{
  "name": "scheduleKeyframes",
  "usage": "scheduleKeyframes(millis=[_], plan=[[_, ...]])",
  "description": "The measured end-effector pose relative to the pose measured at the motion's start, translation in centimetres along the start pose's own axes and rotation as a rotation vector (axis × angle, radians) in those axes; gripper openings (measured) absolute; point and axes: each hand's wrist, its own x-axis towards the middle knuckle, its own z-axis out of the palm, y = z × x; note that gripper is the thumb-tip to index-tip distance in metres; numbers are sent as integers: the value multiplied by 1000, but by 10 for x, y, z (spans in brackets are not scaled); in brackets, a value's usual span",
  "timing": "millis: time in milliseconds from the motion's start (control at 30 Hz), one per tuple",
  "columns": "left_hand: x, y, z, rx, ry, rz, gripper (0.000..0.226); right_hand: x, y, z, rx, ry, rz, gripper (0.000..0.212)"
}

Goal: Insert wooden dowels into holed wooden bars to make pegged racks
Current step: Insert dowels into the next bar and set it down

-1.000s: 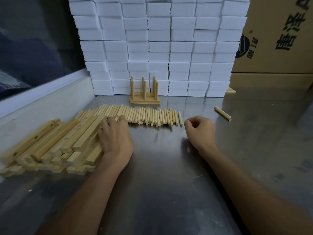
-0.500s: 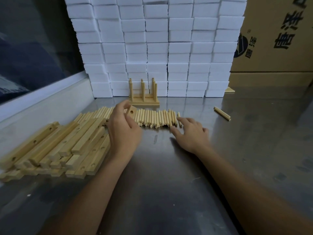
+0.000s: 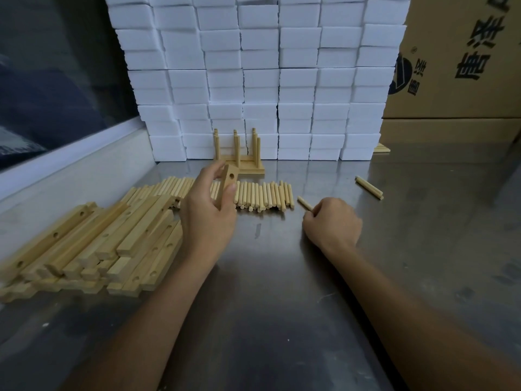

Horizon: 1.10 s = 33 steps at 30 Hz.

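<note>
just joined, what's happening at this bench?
A person is assembling pegged racks. The left hand holds a holed wooden bar lifted off the steel table, a hole facing the camera. The right hand pinches a single dowel beside the row of loose dowels. The dowel isn't in the bar yet. A finished rack stands by the white blocks.

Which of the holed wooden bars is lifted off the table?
The bar gripped in the left hand; all others lie in the pile.
</note>
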Motion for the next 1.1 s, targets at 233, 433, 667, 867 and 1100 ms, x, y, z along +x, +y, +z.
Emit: scheduleKeyframes(millis=[233, 433, 667, 867, 1100], plan=[[-4, -2, 7, -260, -67, -371, 17, 2, 0, 1, -95, -80, 4, 7], [-2, -2, 8, -687, -130, -645, 22, 3, -1, 4, 111, -34, -64, 28], [-2, -8, 10, -731, -199, -707, 24, -1, -1, 8, 336, -5, -266, 12], [-2, -10, 12, -699, -180, -598, 22, -7, -2, 4, 385, 75, -244, 59], [-9, -10, 15, -573, -290, -489, 19, -9, -2, 3, 442, 81, -236, 60]])
